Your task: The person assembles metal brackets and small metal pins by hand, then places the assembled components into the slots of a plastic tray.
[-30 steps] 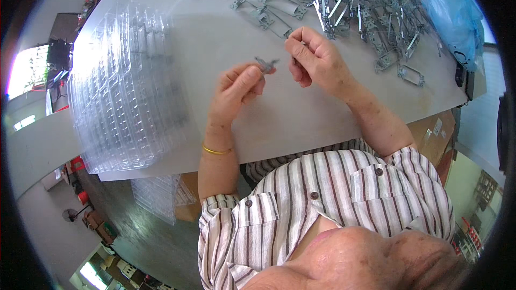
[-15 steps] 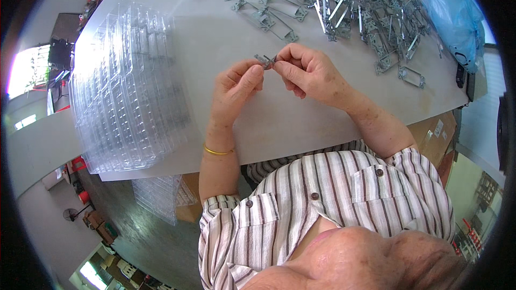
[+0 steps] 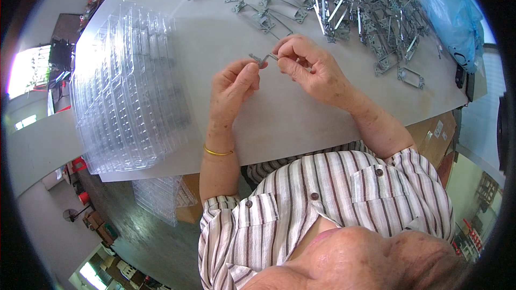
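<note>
Above the white table, a small grey metal bracket (image 3: pixel 259 61) is pinched between the thumb and forefinger of my left hand (image 3: pixel 232 88). My right hand (image 3: pixel 314 72) grips its other side, a thin bent part, between thumb and fingers. Part of the piece is covered by the fingertips. Beyond my hands lie a few loose metal frames (image 3: pixel 285 6), long and rectangular with hinge-like ends. A large heap of similar metal frames (image 3: pixel 371 16) spreads across the far right of the table.
A tall stack of clear plastic trays (image 3: pixel 129 96) covers the left side of the white table (image 3: pixel 301 129). At the far right sits a blue plastic bag (image 3: pixel 451 21). More clear trays (image 3: pixel 158 196) lie below the table's near left edge, and a cardboard box (image 3: pixel 430 134) stands at lower right.
My hands have drawn slightly apart, the left a little leftward and the right a little rightward. More of the metal bracket now shows between the fingertips.
</note>
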A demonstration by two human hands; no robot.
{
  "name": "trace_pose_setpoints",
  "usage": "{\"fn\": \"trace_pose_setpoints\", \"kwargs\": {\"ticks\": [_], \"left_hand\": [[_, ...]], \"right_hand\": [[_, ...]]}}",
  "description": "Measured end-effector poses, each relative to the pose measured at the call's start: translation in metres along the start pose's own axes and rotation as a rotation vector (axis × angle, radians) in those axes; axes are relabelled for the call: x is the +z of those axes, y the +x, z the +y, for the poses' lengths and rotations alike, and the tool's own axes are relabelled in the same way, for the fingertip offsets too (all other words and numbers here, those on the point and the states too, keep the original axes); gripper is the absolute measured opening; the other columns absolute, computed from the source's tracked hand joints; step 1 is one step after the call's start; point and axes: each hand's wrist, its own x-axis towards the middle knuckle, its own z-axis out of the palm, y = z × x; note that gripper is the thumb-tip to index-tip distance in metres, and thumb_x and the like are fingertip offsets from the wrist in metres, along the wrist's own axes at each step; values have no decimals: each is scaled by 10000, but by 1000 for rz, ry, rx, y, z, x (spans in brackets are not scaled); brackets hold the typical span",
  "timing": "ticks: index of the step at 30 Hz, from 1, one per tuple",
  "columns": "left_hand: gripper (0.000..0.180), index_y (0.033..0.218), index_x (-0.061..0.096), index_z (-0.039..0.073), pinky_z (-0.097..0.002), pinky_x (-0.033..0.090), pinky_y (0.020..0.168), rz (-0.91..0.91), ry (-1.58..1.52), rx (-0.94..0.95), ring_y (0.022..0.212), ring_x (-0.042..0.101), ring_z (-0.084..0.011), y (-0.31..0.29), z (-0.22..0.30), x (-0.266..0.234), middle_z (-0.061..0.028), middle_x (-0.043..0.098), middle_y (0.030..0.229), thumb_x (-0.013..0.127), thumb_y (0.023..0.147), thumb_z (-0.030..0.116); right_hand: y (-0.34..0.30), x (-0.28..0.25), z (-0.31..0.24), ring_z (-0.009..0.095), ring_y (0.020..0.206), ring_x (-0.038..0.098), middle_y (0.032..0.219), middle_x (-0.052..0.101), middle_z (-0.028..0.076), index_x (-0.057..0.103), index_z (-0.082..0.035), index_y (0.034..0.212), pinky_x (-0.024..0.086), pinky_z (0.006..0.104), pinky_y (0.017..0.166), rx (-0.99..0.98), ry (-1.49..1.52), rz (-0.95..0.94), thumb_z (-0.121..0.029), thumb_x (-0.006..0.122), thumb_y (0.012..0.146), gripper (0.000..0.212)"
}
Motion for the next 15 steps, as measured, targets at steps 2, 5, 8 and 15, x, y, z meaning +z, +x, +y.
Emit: {"fn": "trace_pose_setpoints", "kwargs": {"ticks": [2, 5, 8, 15], "left_hand": [[304, 1122, 659, -25, -193, 260, 481, 6, 14, -22, 555, 387, -37, 0, 0, 4, 14, 546, 703, 539, 1030, 239], [321, 1166, 619, -35, -192, 273, 468, -3, -7, -43, 548, 409, -44, 0, 0, 3, -17, 580, 721, 534, 1030, 243], [403, 1251, 545, -57, -192, 309, 464, -68, -153, -33, 544, 446, -63, 1, 5, 3, -85, 628, 764, 551, 1019, 273], [686, 1418, 366, -84, -213, 434, 504, -246, -261, 312, 582, 580, -137, 2, -2, 2, -221, 689, 922, 671, 943, 306]], "right_hand": [[0, 0, 1, 94, 777, 597, 949, 654, 47, 596, -47, 935, 501, 261, 643, -155, -7, 26, -83, 638, 945, 56], [0, 1, -1, 107, 834, 607, 1037, 639, 67, 597, -45, 935, 516, 268, 671, -196, -51, -81, -45, 637, 935, 40], [-1, 1, 2, 112, 819, 621, 1035, 641, 65, 601, -36, 958, 530, 263, 683, -238, -95, -67, -49, 630, 943, 35], [1, 1, 1, 117, 750, 650, 872, 664, 51, 606, -18, 1025, 551, 247, 678, 187, 308, 8, -161, 603, 996, 147]]}}
